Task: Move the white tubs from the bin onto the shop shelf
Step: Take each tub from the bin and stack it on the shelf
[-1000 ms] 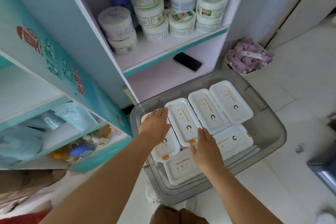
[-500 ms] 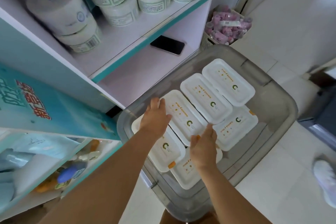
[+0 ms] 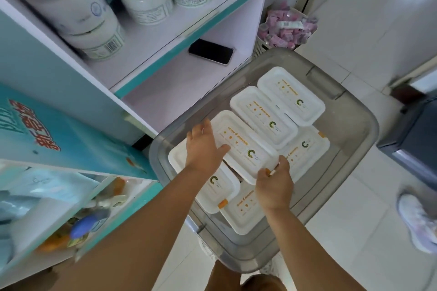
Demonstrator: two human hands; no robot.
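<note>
A grey translucent bin [image 3: 350,125] on the floor holds several flat white rectangular tubs with orange print and a green ring logo. My left hand [image 3: 203,146] grips the far left edge of one tub [image 3: 241,142] in the top layer. My right hand [image 3: 274,182] grips that same tub's near corner, by its orange tab. Two more tubs [image 3: 262,116] [image 3: 290,97] lie beside it further back, and others lie underneath. The shop shelf [image 3: 184,82] stands to the left, its lower board mostly bare.
A black phone [image 3: 210,51] lies on the lower shelf board. Round white jars [image 3: 146,4] fill the shelf above. A basket of pink packets [image 3: 283,30] stands behind the bin. Another person's shoe [image 3: 418,222] is on the tiled floor at right.
Both hands have closed on the ends of one top-layer tub, and its near end has lifted slightly. The camera has tilted further down toward the bin.
</note>
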